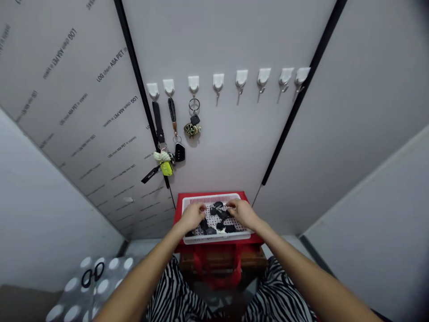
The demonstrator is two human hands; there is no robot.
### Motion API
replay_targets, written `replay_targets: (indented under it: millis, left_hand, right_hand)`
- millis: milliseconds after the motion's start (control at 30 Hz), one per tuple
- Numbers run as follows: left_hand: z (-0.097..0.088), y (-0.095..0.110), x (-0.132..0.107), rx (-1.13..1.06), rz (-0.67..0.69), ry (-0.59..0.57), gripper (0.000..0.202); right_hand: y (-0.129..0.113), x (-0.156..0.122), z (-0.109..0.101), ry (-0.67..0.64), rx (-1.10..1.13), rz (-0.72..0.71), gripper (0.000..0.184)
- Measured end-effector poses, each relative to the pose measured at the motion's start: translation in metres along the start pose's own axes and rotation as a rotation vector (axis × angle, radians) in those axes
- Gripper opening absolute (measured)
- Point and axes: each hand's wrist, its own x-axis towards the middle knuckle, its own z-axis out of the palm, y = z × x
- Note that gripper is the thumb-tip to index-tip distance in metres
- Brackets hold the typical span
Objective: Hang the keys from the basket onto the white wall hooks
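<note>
- Left hand point(193, 216) — down inside the white basket point(217, 239), over its left half, fingers curled onto the black key fobs point(221, 215) lying there. We can't tell whether it is clamped on one or just resting, because the fingers hide the contact.
- Right hand point(243, 212) — in the same basket, over the right half, fingertips bent down and touching fobs near the far middle. We can't tell grip from plain touch here either; it is too small.
- The two hands are near each other but apart, with a patch of fobs showing between them.
- The fobs lie in a loose scatter on the perforated basket floor, several overlapping, too small for us to count.
- The basket sits on a red stand point(178, 205), close against the grey wall panel point(234, 147).
- On that panel, above the basket, we see a row of white hooks point(218, 82).
- The three leftmost hooks carry things:
  - a black strap point(157, 120) with a yellow-green tag point(166, 168) at its end
  - a braided strap point(172, 112) with a black car fob point(180, 153)
  - a key ring point(194, 105) with a round greenish charm point(192, 129)
- Below the forearms we see zebra-striped trousers point(174, 295).
- At lower left is a spotted cloth point(72, 290) with a black looped item point(93, 273) on it; we can't make out what it is.
</note>
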Motion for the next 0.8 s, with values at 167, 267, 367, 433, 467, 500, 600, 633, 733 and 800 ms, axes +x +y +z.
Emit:
replay_targets:
  millis: [167,267,367,433,467,500,600,633,733,800]
  left_hand:
    - [0.001,-0.002,-0.004,0.259,0.07,-0.174,0.031]
    - [-0.007,-0.004,-0.004,0.337,0.152,-0.28,0.035]
    - [-0.007,-0.008,-0.004,0.396,0.177,-0.303,0.034]
    - [-0.005,-0.01,-0.003,0.423,0.156,-0.28,0.033]
    - [-0.004,-0.01,-0.002,0.431,0.142,-0.265,0.031]
    - [-0.002,-0.01,-0.001,0.434,0.131,-0.249,0.03]
    - [0.0,-0.01,0.003,0.416,0.1,-0.197,0.026]
    - [0.001,-0.01,0.004,0.402,0.086,-0.181,0.024]
    - [0.0,-0.01,0.007,0.317,0.032,-0.147,0.02]
    - [-0.001,-0.011,0.01,0.208,-0.007,-0.14,0.018]
  right_hand:
    - [-0.001,-0.012,0.007,-0.085,-0.154,-0.092,0.025]
    - [-0.003,-0.012,0.007,-0.098,-0.151,-0.093,0.024]
    - [-0.003,-0.011,0.012,-0.085,-0.111,-0.095,0.024]
    - [-0.005,-0.01,0.018,-0.077,-0.069,-0.116,0.024]
    - [-0.007,-0.009,0.022,-0.075,-0.051,-0.13,0.024]
    - [-0.01,-0.008,0.025,-0.076,-0.04,-0.144,0.025]
    - [-0.018,-0.006,0.031,-0.106,-0.049,-0.169,0.027]
    - [-0.021,-0.005,0.032,-0.12,-0.059,-0.168,0.028]
    - [-0.025,-0.003,0.032,-0.15,-0.083,-0.16,0.028]
    - [-0.026,-0.002,0.033,-0.15,-0.078,-0.153,0.026]
